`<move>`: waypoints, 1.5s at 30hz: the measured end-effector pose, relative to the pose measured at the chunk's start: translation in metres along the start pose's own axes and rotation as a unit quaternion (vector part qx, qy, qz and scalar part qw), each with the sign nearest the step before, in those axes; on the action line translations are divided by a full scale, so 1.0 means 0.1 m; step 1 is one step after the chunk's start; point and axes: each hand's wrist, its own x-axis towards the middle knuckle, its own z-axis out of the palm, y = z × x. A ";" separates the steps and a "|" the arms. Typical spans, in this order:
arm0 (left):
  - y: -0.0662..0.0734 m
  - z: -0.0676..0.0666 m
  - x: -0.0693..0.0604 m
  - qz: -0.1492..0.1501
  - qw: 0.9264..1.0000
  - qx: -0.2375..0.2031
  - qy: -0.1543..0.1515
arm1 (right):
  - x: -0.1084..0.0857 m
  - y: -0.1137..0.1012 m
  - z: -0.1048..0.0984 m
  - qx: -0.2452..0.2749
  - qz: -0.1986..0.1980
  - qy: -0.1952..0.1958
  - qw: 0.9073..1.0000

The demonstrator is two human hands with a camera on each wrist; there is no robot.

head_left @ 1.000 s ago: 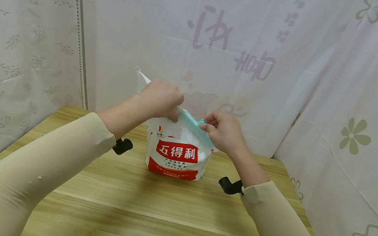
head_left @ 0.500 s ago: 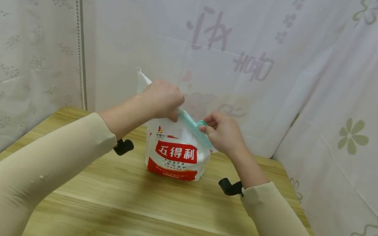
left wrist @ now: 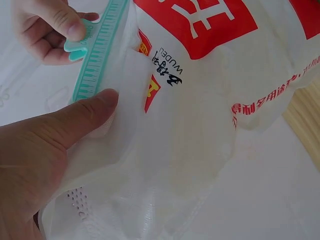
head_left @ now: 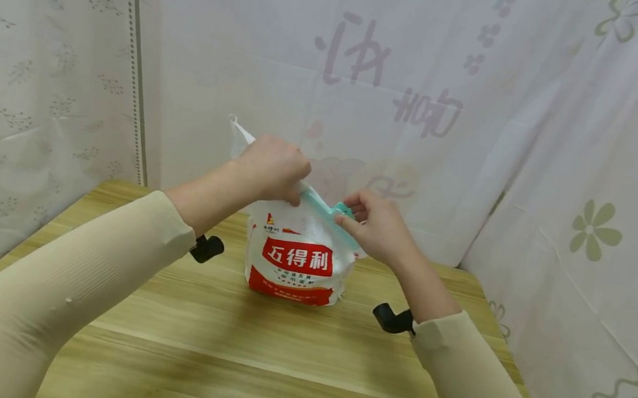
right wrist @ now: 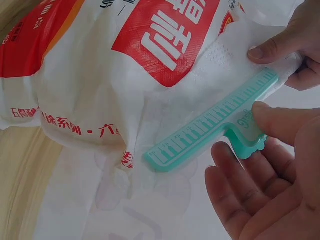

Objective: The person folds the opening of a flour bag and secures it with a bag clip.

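Observation:
A white and red flour bag stands on the wooden table. Its folded top slopes down to the right. My left hand grips that top edge, with the thumb pressing the front in the left wrist view. Along the fold to its right lies a mint-green bag clip, long and straight, printed with a piano-key pattern. My right hand holds the clip's handle between the thumb on top and fingers underneath. The left fingers behind the bag are mostly hidden.
The wooden table reaches to pale printed curtains at the back and sides. Black wrist mounts, the left mount and the right mount, stick out below the forearms.
The right thumb and fingers have spread slightly apart at the clip's handle, and the right wrist has shifted a little. The left hand and the bag stay about where they were.

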 end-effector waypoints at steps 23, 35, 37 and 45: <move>-0.12 -0.19 -0.12 -0.002 0.998 -0.067 -0.018 | -0.18 0.31 -0.06 0.009 0.005 -0.022 1.000; -0.45 -0.39 -0.26 -0.027 0.989 -0.140 -0.049 | -0.35 0.74 0.06 0.014 0.034 -0.039 0.999; -0.47 -0.39 -0.26 -0.025 0.989 -0.141 -0.049 | -0.34 0.78 0.09 0.018 0.034 -0.032 0.999; -0.44 -0.43 -0.21 -0.016 0.989 -0.139 -0.037 | -0.32 0.82 0.16 0.022 0.048 -0.017 0.998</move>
